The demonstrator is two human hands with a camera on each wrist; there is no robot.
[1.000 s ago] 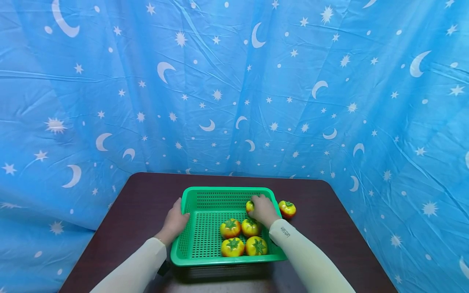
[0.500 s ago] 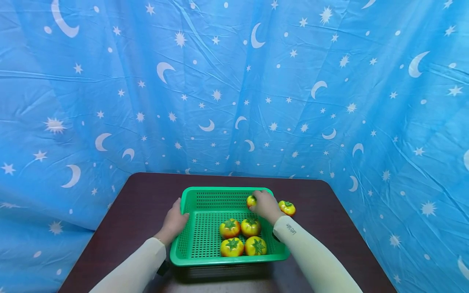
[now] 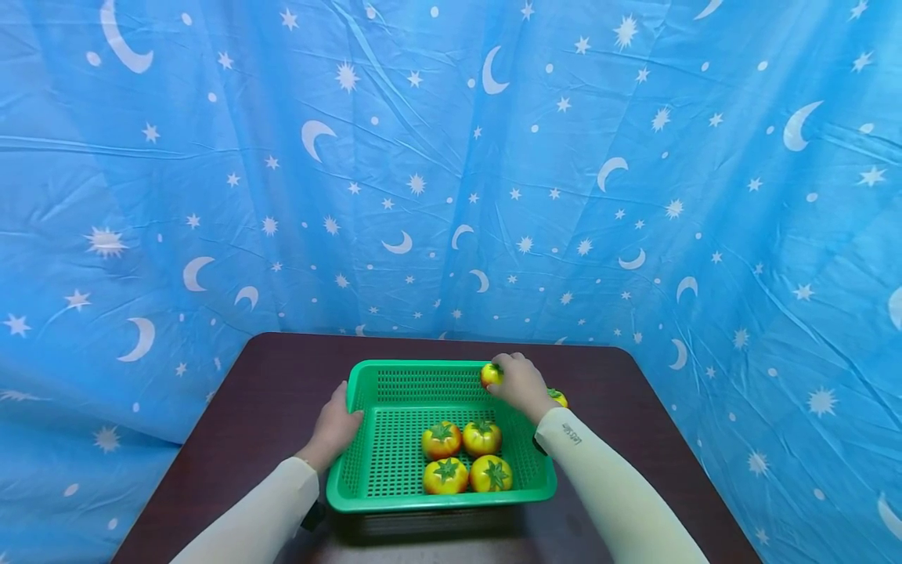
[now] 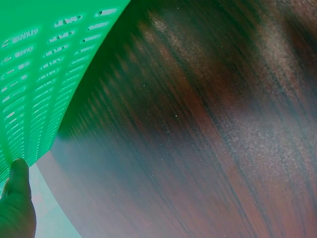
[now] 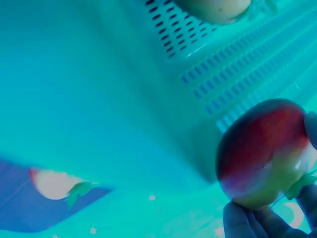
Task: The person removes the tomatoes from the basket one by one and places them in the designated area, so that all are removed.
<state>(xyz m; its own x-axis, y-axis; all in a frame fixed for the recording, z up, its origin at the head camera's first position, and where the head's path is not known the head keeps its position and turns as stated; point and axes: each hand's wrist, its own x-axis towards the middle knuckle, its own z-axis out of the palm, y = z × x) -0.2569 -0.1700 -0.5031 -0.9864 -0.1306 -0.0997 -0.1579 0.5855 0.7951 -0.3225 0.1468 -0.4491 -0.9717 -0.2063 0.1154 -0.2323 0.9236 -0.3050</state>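
A green plastic basket [image 3: 395,503] stands on the table, with several red-and-yellow tomatoes [image 3: 441,440] grouped in its right half. My left hand [image 3: 337,431] grips the basket's left rim, thumb over the inner side. Over the far right corner, my right hand [image 3: 523,385] holds a tomato [image 3: 491,375] between thumb and fingers. From the right wrist, that held tomato [image 5: 265,153] hangs above the basket, its green calyx toward the fingers. Outside the right wall lies another tomato [image 3: 559,397], partly hidden behind my right wrist.
The dark wooden table [image 3: 620,439] extends on both sides of the basket. Behind it hangs a blue curtain [image 3: 451,196] printed with moons and stars, which also runs along the sides.
My right hand has lifted the tomato and moved it back and to the right, toward the basket's far right corner. The left hand stays on the rim.
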